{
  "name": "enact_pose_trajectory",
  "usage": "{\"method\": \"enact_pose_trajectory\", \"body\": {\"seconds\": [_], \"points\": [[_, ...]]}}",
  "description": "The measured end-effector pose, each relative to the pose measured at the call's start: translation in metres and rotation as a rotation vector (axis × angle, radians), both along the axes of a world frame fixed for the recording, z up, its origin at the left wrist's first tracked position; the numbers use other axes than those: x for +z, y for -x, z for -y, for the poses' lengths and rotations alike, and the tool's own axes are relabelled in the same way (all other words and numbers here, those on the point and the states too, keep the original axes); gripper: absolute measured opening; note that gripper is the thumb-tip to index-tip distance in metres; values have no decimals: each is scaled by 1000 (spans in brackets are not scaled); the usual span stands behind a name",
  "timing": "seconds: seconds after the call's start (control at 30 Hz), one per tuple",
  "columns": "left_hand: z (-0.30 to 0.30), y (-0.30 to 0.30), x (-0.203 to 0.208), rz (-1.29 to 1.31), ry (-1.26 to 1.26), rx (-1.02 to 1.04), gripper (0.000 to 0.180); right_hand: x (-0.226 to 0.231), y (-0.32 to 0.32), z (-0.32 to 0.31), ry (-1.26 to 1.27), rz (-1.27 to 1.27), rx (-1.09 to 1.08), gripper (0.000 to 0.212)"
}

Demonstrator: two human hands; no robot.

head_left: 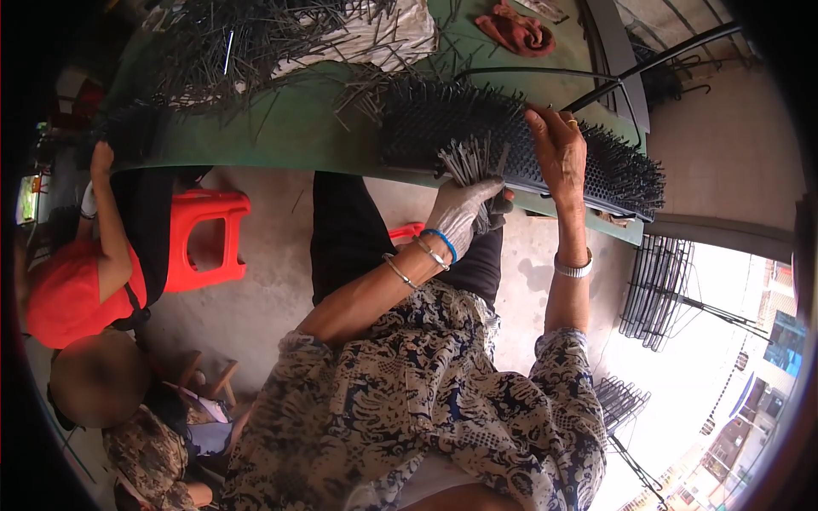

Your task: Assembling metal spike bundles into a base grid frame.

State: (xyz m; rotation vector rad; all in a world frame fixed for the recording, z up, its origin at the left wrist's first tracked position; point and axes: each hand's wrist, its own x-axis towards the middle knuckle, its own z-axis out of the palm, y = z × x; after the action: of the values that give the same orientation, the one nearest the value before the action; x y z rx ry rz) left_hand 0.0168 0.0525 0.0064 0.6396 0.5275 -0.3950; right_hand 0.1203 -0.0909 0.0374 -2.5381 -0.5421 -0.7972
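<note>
My left hand (464,203), in a pale grey glove, is closed around a bundle of thin dark rods (466,160) whose ends fan out above the fist. Just beyond it lies a long black perforated block (426,128) with many thin rods standing up from its holes. My bare right hand (564,162) is over the right half of this block. Its thumb and fingers are pinched together among the rod tips at the far edge. What they hold, if anything, is too small to make out.
A large pile of loose rods (230,51) covers the far left of the green table (213,140), partly on whitish cloth. A reddish rag (515,30) lies farther back. Left are a red stool (209,238) and other people. Black wire racks (656,289) stand at right.
</note>
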Motion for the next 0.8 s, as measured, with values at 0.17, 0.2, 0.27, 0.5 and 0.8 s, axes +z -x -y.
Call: {"method": "enact_pose_trajectory", "body": {"seconds": [0.17, 0.2, 0.27, 0.5, 0.8], "points": [[1, 2, -2, 34, -31, -24, 11, 15, 35, -3, -596, -1005, 280, 28], [2, 1, -3, 31, -35, -53, 11, 13, 38, -3, -691, -1090, 293, 22], [4, 3, 0, 26, -16, -58, 11, 13, 37, -1, -695, -1070, 303, 14], [6, 4, -1, 30, 9, -64, 12, 10, 39, 3, -694, -1036, 308, 18], [8, 4, 4, 36, -63, -29, 14, 21, 42, 3, -743, -1039, 292, 19]]}}
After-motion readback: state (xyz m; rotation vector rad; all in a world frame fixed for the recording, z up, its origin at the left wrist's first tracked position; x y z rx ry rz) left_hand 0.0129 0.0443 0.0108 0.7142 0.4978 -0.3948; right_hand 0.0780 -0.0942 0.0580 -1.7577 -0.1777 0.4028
